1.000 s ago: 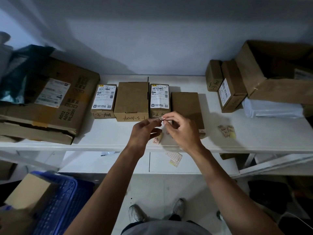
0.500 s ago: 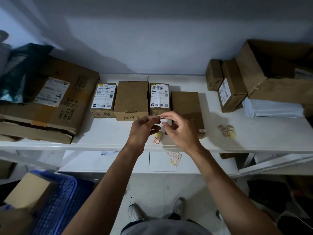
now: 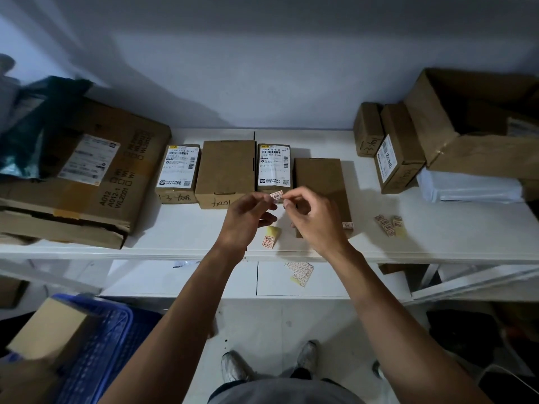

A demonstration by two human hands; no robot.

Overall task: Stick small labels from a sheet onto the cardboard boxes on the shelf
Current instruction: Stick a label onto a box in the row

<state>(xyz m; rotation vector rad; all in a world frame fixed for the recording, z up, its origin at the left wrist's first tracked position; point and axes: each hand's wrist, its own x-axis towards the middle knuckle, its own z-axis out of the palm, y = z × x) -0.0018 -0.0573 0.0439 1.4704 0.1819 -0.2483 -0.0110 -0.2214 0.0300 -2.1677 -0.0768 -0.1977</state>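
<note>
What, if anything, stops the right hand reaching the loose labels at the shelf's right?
Likely nothing, so yes: only bare shelf lies between the right hand and the loose labels. It does share a pinch on a small label with the left hand.

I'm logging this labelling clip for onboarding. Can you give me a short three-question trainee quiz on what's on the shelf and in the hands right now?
1. True or false: the small white red-bordered label is pinched between the left hand and the right hand.
2. Of the four small brown cardboard boxes in the middle row, how many bear a white printed shipping label on top? A one, B two, C four.
3. Fill in: the yellow backing strip on the white shelf carries ___ labels.
Key: 1 true; 2 B; 3 two.
</note>
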